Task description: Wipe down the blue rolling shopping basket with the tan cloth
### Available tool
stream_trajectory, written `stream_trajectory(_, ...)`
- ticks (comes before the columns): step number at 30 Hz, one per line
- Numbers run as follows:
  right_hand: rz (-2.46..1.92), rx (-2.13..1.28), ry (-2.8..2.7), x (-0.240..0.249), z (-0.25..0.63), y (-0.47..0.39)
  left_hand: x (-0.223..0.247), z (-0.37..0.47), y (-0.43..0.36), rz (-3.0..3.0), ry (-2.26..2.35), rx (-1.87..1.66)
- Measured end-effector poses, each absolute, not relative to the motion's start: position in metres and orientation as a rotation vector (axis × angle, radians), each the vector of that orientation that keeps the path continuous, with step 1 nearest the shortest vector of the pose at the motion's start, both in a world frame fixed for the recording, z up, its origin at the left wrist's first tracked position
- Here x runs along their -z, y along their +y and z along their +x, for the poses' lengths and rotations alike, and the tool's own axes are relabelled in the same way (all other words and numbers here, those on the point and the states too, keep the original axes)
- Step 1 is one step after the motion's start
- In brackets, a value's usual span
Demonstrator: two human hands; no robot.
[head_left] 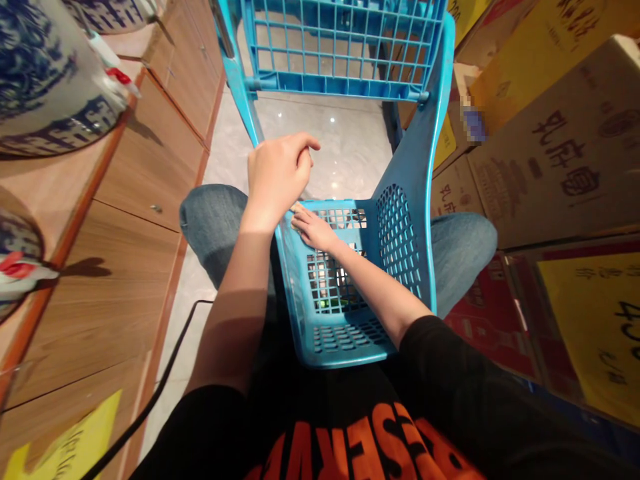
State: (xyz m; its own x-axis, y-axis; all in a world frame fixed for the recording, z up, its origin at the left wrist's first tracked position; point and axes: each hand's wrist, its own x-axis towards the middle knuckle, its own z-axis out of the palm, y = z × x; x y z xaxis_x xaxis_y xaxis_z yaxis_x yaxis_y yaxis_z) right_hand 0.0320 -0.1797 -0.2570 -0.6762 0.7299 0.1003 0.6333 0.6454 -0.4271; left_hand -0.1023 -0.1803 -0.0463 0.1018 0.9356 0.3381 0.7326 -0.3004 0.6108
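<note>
A blue plastic shopping cart [434, 167] with grid-like openings stands between my knees. My left hand [280, 170] lies over its left side rail, fingers bent inward; the palm hides the exact contact. Inside the lower basket [345, 360], my right hand [316, 230] presses against the left wall near the top. Under its fingers shows a small beige cloth [297, 208], mostly covered by the hand. The upper grid rack [340, 85] of the cart is beyond both hands.
Wooden cabinets [135, 240] with blue-and-white porcelain jars [45, 73] line the left. Printed cartons [560, 147] and yellow price signs [595, 320] are stacked on the right. A black cord [167, 373] hangs at lower left. Pale tiled floor [330, 147] shows through the cart.
</note>
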Motion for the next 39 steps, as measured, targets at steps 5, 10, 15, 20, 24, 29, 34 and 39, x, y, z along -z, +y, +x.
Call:
stream_trajectory(5,-1.454,-0.55,-2.347,0.258,0.073,-0.157,0.046,-0.102,-0.18,2.125,1.651,-0.976)
stream_trajectory(10,-1.469,-0.561,-2.335,0.261,0.06,-0.166,0.044,-0.102,-0.181,2.113,1.668,-0.979)
stream_trajectory(15,-1.138,-0.632,-2.558,0.261,0.022,-0.17,0.046,-0.102,-0.182,2.124,1.64,-0.97)
stream_trajectory(20,-1.43,-0.541,-2.336,0.257,0.065,-0.154,0.047,-0.1,-0.18,2.207,1.623,-0.905)
stream_trajectory(24,-1.523,-0.507,-2.253,0.263,0.076,-0.157,0.043,-0.098,-0.18,2.213,1.714,-0.795)
stream_trajectory(29,-1.165,-0.655,-2.423,0.273,0.019,-0.174,0.039,-0.097,-0.182,2.205,1.78,-0.693)
stream_trajectory(34,-1.243,-0.69,-2.325,0.27,0.031,-0.168,0.04,-0.097,-0.182,2.222,1.785,-0.681)
stream_trajectory(39,-1.437,-0.592,-2.161,0.269,0.071,-0.159,0.04,-0.096,-0.181,2.226,1.776,-0.707)
